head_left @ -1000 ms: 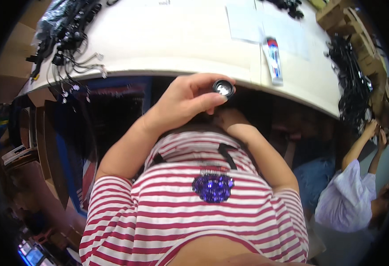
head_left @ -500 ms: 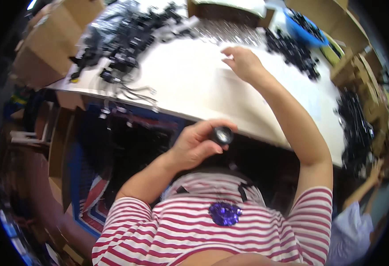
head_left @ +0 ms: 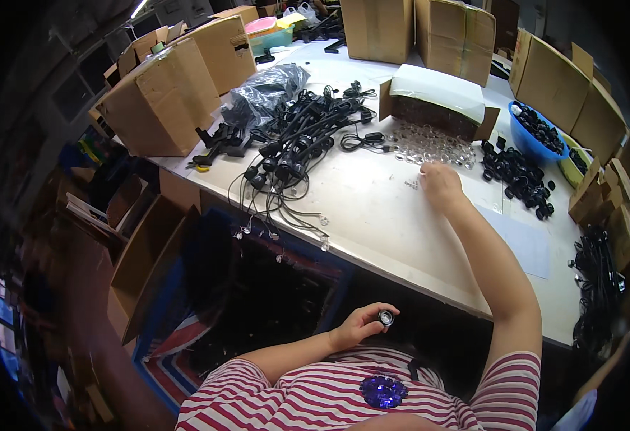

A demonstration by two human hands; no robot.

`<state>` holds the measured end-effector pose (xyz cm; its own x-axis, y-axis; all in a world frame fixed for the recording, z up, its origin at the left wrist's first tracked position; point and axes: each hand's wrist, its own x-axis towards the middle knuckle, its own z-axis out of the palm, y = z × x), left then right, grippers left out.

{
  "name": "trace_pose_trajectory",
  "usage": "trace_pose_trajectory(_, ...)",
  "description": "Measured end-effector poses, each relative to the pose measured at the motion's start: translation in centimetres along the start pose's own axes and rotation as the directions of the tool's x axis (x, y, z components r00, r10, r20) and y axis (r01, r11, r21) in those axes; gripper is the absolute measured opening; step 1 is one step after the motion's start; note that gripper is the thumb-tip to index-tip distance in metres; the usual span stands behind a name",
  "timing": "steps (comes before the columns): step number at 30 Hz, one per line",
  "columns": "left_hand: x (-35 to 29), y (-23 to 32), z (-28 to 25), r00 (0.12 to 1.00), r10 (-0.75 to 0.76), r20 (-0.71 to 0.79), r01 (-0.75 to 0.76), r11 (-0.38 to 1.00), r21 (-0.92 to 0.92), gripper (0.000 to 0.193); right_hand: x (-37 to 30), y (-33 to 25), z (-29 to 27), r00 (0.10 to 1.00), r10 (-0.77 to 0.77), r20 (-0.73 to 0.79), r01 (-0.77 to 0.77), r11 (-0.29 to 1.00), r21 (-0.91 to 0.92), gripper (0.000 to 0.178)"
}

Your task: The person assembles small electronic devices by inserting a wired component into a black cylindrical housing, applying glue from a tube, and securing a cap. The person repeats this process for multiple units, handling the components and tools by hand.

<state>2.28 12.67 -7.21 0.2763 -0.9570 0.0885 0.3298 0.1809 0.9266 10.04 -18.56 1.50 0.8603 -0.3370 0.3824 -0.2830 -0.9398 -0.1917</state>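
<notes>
Head view: we note left hand (head_left: 360, 326) short of near edge of white table (head_left: 358, 215), by striped shirt (head_left: 293, 395), thumb and fingers pinching small black round housing (head_left: 386, 317), pale-centred face turned up. Right hand (head_left: 441, 185) over table, fingers bent at near side of scattered clear pieces (head_left: 433, 146); we cannot tell whether fingertips grip one. We find black caps (head_left: 520, 178) heaped right of clear pieces, beside blue bowl (head_left: 527, 146) holding dark parts; black cables (head_left: 297, 144) lie left.
</notes>
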Motion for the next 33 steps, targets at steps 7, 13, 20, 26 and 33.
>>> trace_pose_trajectory(7,0.1,0.4,0.5,0.988,-0.099,-0.118,0.124,0.965,0.232,0.021,-3.8,-1.5,-3.8,0.97,0.087,0.229,-0.136,0.969,0.207,0.021)
trace_pose_trajectory(13,3.8,4.5,2.6,0.982,0.189,-0.022,-0.182,0.966,0.181,0.068,-8.6,-1.0,-6.0,0.801,0.147,0.58,-0.541,0.593,0.596,0.018)
trace_pose_trajectory(20,5.4,4.2,2.2,0.973,0.233,0.002,-0.232,0.968,0.094,0.052,-13.1,-1.7,-7.4,0.959,0.169,0.228,-0.229,0.934,0.273,0.04)
trace_pose_trajectory(26,6.4,3.3,2.2,0.968,0.248,-0.038,-0.245,0.966,0.083,0.046,-14.3,-1.8,-6.1,0.973,0.188,0.135,-0.217,0.945,0.245,0.029)
trace_pose_trajectory(33,6.9,2.9,1.9,0.978,0.204,-0.049,-0.2,0.977,0.071,0.043,-15.1,-3.8,-9.6,0.969,0.056,0.24,-0.216,0.66,0.719,0.023)
